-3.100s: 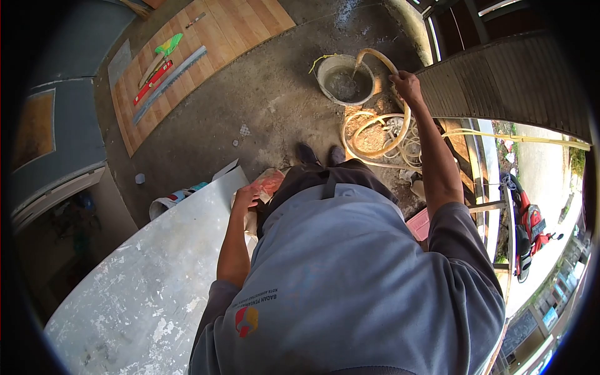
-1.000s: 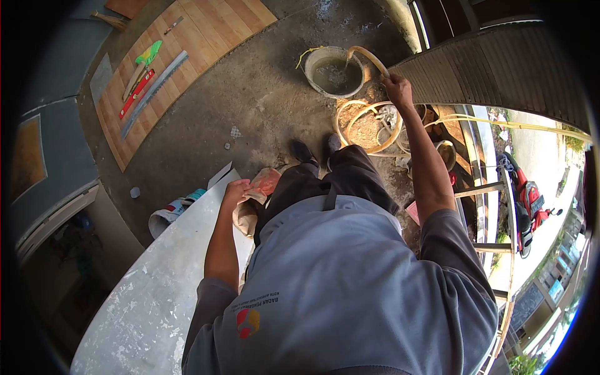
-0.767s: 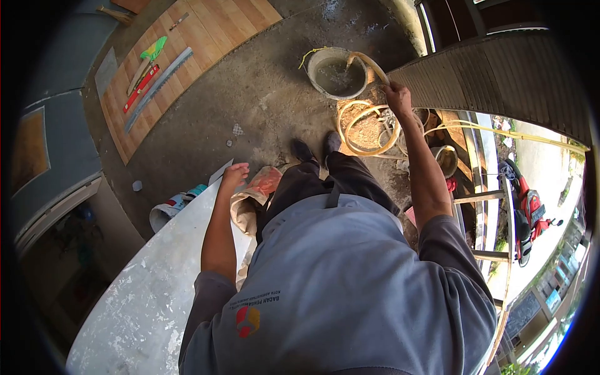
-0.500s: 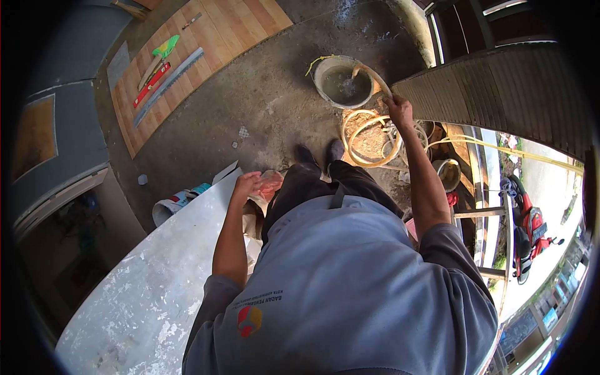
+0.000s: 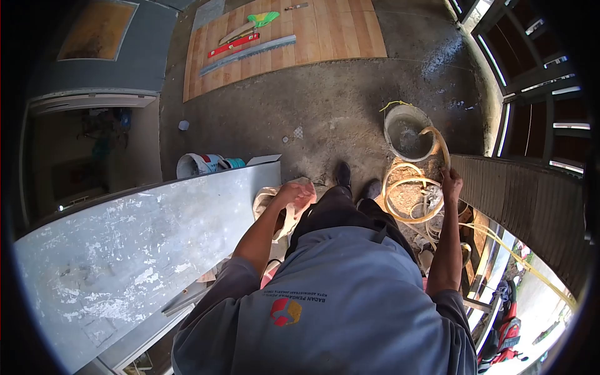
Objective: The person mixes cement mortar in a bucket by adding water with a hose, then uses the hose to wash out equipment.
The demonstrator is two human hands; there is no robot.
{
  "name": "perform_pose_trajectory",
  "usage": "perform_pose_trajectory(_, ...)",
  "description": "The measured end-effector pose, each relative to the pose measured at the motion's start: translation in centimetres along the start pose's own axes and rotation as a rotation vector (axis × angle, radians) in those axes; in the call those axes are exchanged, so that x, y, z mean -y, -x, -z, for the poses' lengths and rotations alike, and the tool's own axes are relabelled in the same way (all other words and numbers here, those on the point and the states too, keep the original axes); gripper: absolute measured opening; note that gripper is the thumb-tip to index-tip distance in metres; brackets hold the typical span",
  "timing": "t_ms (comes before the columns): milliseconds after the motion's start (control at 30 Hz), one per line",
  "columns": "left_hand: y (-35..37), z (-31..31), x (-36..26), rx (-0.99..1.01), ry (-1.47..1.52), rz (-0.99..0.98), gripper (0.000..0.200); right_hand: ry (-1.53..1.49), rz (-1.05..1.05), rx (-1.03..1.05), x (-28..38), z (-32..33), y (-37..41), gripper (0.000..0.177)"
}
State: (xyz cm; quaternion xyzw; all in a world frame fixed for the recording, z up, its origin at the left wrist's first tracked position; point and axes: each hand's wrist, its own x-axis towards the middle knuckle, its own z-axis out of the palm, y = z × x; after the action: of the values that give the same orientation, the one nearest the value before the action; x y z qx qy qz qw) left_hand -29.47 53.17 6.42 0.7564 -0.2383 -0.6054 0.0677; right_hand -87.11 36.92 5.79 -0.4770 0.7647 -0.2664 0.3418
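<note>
My right hand point(image 5: 452, 182) is closed round a thick yellowish hose point(image 5: 444, 145). The hose's end bends over the rim of a grey bucket point(image 5: 430, 152), which has water point(image 5: 407, 132) in it. More of the hose lies in loops point(image 5: 389, 199) on the floor, close below that hand. At the edge of the pale board, my left hand point(image 5: 289, 194) is right at a pinkish-white sack point(image 5: 304, 199) and overlaps it. I cannot tell whether its fingers grip the sack.
A scuffed grey-white board point(image 5: 144, 250) extends left. Beyond it stands a white bucket point(image 5: 189, 165). Farther off, a wood-patterned sheet point(image 5: 337, 37) carries a red spirit level point(image 5: 233, 45), a long grey metal strip point(image 5: 250, 55) and a green-and-yellow item point(image 5: 263, 19). A corrugated panel point(image 5: 519, 194) is at right.
The view has turned, so the surroundings appear shifted and rotated. My left hand was apart with fingers stretched out; now it is at the sack. My right hand still holds the hose over the bucket.
</note>
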Motion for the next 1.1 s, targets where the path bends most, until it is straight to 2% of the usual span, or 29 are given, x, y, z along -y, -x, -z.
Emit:
perform_pose_trajectory(33, -0.3, 0.3, -0.2, 0.013, 0.03, -0.029, 0.026, 0.011, -0.033, 0.028, 0.3, 0.1, -0.1, 0.038)
perform_pose_trajectory(167, 0.1, 0.2, -2.7, 0.044, 0.05, -0.083, 0.025, -0.084, 0.135, -0.082, -0.1, -1.0, -0.4, 0.035)
perform_pose_trajectory(267, -0.6, 0.2, -2.2, 0.062, 0.044, -0.113, 0.024, -0.091, 0.055, -0.059, -0.9, -1.3, -0.9, 0.034)
perform_pose_trajectory(433, 0.6, -0.6, -2.6, 0.048, 0.084, -0.102, 0.025, -0.078, 0.057, -0.068, -1.9, -1.3, -1.3, 0.033)
perform_pose_trajectory(533, 0.0, -0.6, -1.6, 0.03, 0.023, -0.062, 0.023, -0.104, 0.057, -0.078, 0.3, -0.8, -0.4, 0.03)
perform_pose_trajectory(733, 0.9, -1.1, -1.7, 0.027, 0.066, -0.012, 0.021, -0.088, 0.055, -0.068, -0.4, -0.4, -0.6, 0.028)
perform_pose_trajectory(867, 0.0, -1.2, -1.2, 0.077, 0.03, -0.04, 0.026, -0.087, 0.053, -0.08, -2.1, -0.7, -1.0, 0.026)
perform_pose_trajectory(933, -1.3, -0.8, -0.1, 0.12, -0.049, -0.048, 0.038, -0.023, 0.153, -0.121, -1.6, -0.5, -0.6, 0.024)
perform_pose_trajectory(967, -1.3, -0.7, -0.3, 0.122, -0.063, -0.041, 0.037, -0.017, 0.228, -0.151, -1.5, -0.6, -0.5, 0.024)
perform_pose_trajectory(1033, -0.7, -0.8, -1.1, 0.129, -0.092, -0.024, 0.035, -0.075, 0.044, -0.057, -0.5, -0.1, -0.1, 0.025)
perform_pose_trajectory(1100, -0.2, -1.0, -1.9, 0.129, -0.097, -0.017, 0.03, -0.059, 0.027, -0.084, -0.5, -0.2, 0.1, 0.028)
